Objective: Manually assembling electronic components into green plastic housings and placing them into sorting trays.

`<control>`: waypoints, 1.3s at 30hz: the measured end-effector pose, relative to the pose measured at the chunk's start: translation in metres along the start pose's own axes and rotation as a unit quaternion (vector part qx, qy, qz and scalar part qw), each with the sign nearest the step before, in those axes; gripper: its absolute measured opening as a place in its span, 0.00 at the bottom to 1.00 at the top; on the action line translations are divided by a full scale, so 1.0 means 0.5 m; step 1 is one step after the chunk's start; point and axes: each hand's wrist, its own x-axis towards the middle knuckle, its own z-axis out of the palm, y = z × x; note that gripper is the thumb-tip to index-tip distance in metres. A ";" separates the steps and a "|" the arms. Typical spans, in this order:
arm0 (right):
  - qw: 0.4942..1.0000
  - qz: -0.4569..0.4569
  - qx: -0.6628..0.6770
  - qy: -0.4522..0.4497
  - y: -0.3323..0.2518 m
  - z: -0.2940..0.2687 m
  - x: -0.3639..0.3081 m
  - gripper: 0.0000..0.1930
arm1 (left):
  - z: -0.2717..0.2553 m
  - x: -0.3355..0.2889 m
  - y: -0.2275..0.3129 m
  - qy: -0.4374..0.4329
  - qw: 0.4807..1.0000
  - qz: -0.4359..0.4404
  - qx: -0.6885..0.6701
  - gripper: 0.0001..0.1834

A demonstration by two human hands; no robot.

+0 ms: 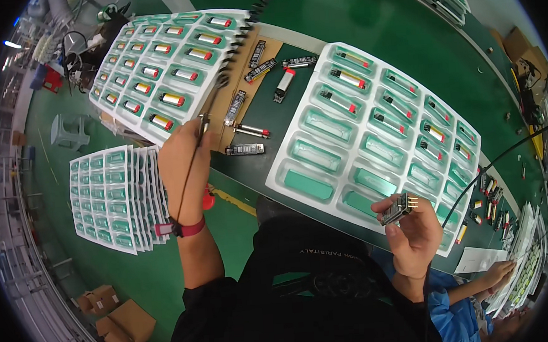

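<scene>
My left hand [184,161] is closed beside the left tray, with a small metallic end [204,122] showing at its fingertips; the rest is hidden. A red wristband [193,228] with a black coiled cord [239,41] is on that wrist. My right hand [413,238] pinches a small grey-and-black electronic module [397,209] with gold pins, above the near edge of the right tray [274,178]. That white tray has green-looking pockets; some hold cylindrical cells [348,78], others hold none. Between the trays lie several loose modules [245,149] and a red-and-white cell [285,82].
The left tray [149,133] carries cells in its pockets. Stacked trays [103,200] stand lower left, near a grey stool [69,132] and cardboard boxes [127,327]. At right, a co-worker's hand [499,274] is by more trays, near loose cells [490,201]. A black cable [505,154] crosses there.
</scene>
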 end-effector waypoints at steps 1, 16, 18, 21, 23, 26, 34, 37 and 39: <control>1.000 0.003 0.000 0.003 0.002 0.004 0.005 0.19 | 0.004 0.005 0.014 0.004 0.999 -0.002 0.042 0.13; 0.946 0.146 0.273 0.095 0.010 -0.094 0.049 0.19 | 0.033 0.026 0.061 0.017 0.991 0.045 0.124 0.15; 0.954 0.127 0.257 0.092 0.008 -0.105 0.047 0.19 | -0.002 0.004 0.153 -0.018 0.985 0.058 -0.159 0.14; 0.989 0.029 0.135 0.056 0.009 -0.108 0.051 0.20 | -0.031 -0.040 0.313 -0.191 0.868 0.080 -0.452 0.18; 0.998 -0.042 0.014 0.049 0.006 -0.115 0.054 0.21 | -0.015 -0.052 0.384 -0.268 0.781 0.127 -0.549 0.21; 0.990 -0.098 -0.082 0.054 -0.002 -0.124 0.051 0.23 | 0.014 -0.044 0.408 -0.320 0.707 0.189 -0.601 0.24; 0.967 -0.133 -0.172 0.132 -0.012 -0.141 0.044 0.22 | 0.023 -0.041 0.442 -0.309 0.706 0.170 -0.614 0.15; 0.970 -0.148 -0.136 0.140 -0.002 -0.151 0.040 0.20 | 0.037 -0.039 0.449 -0.276 0.694 0.174 -0.641 0.13; 0.972 -0.154 -0.112 0.138 0.010 -0.158 0.034 0.21 | 0.055 -0.039 0.451 -0.253 0.681 0.188 -0.661 0.11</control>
